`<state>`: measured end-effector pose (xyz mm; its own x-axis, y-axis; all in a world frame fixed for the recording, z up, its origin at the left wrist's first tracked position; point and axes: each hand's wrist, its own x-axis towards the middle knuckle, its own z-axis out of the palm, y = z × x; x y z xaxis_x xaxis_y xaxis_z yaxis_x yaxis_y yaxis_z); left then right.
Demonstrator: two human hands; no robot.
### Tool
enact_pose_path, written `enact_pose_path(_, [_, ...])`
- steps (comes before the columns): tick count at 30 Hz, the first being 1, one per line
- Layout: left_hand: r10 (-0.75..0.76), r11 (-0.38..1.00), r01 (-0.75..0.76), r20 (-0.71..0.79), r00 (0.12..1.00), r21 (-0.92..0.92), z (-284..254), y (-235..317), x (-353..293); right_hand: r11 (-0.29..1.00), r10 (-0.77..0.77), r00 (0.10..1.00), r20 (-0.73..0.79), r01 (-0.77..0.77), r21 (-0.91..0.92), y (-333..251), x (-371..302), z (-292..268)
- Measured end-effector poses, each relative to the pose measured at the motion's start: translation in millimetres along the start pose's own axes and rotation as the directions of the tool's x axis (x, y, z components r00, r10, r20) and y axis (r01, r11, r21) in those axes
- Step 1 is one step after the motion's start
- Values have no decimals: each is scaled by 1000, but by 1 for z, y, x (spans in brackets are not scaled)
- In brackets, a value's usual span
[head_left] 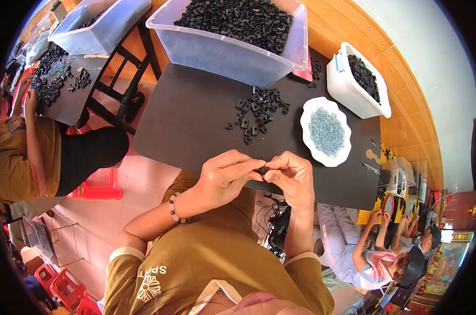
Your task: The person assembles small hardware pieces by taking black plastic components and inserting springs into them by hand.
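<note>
A small black plastic part (261, 170) is pinched between the fingertips of both hands, just over the near edge of the dark table (185, 113). My left hand (225, 177) grips it from the left with thumb and fingers. From the right, my right hand (295, 177) holds it between thumb and forefinger. The fingers cover most of the part, so its exact kind cannot be made out. Beyond the hands lies a loose pile of small black plastic parts (259, 107). A white scalloped dish (307, 134) with many tiny bluish-silver pieces (326, 131) stands to the right of the pile.
At the table's far side stands a large translucent bin (227, 55) of black parts, with a white tub (348, 89) of similar parts on its right. Another person (28, 152) works at a table on the left. More people (374, 262) sit at the right. Red stools (99, 186) stand on the floor.
</note>
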<state>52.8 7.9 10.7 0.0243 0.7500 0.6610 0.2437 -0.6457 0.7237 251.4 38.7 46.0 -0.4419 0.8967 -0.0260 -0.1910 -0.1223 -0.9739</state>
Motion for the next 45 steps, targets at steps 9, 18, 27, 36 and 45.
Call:
enact_pose_path(9, [-36,999,35,-20,999,-28,-1,5,10,983,114,991,70,-123,135,18,-5,-8])
enact_pose_path(18, [1,999,-4,58,998,52,0,9,13,920,138,961,239,-213,328,26,-2,-11])
enact_pose_path(27, [43,998,-51,179,983,43,-4,13,15,802,173,964,204,-258,540,39,-8,-10])
enact_pose_path(36, [3,995,-21,174,985,102,-8,16,18,829,137,979,150,-196,523,30,-8,8])
enact_pose_path(45, [-49,978,31,82,995,208,-4,7,12,982,155,988,10,-155,109,26,-16,-1])
